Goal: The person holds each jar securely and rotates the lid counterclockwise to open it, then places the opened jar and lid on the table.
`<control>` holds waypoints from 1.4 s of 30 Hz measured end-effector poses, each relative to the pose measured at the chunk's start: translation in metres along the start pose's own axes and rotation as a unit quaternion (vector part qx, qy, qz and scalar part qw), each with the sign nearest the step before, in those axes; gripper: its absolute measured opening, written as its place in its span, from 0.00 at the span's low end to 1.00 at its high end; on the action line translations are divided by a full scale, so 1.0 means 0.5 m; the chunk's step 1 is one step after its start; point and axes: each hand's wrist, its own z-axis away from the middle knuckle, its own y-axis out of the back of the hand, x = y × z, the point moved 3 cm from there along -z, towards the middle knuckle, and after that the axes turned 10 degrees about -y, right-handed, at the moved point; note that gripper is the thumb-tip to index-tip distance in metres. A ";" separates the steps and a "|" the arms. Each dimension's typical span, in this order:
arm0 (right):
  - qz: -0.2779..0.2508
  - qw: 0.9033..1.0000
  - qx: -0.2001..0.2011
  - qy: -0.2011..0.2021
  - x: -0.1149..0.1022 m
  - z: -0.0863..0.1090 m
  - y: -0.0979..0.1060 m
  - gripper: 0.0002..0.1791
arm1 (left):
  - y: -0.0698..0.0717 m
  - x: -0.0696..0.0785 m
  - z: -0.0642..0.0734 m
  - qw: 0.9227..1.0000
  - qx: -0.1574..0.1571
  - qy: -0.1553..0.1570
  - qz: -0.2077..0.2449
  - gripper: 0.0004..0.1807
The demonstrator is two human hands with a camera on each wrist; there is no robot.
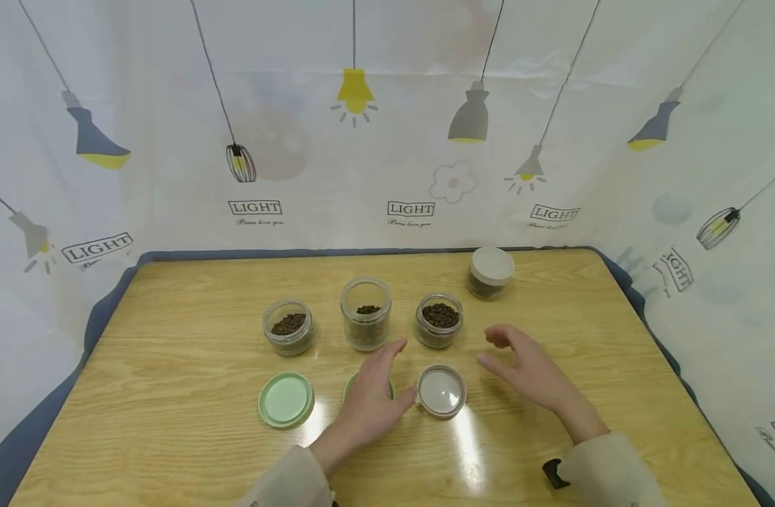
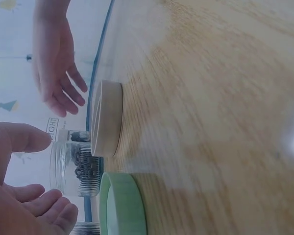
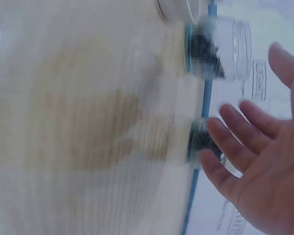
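My left hand [image 1: 370, 401] hovers over a green lid [image 1: 349, 386], partly hiding it, with fingers spread and nothing held. In the left wrist view its thumb and fingers stand apart beside the lids. My right hand [image 1: 532, 372] is in the air, palm turned inward and fingers loosely bent, right of an open short jar [image 1: 437, 336] of dark coffee-like beans [image 1: 441, 315]. Between the hands lies a pale lid [image 1: 441, 391] with a translucent-looking middle. An open taller jar [image 1: 365, 327], with fewer beans showing, stands just beyond my left fingertips.
Another open short jar [image 1: 289, 342] with dark beans stands at the left, and a light green lid [image 1: 286, 400] lies in front of it. A jar with a white lid [image 1: 492, 265] on it stands at the back right. Behind the wooden table [image 1: 172, 310] hangs a lamp-printed curtain [image 1: 387, 162].
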 end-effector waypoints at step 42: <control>-0.133 0.977 0.089 -0.139 0.089 -0.246 0.032 0.60 | -0.002 0.003 -0.007 0.999 -0.042 0.001 0.024 0.36</control>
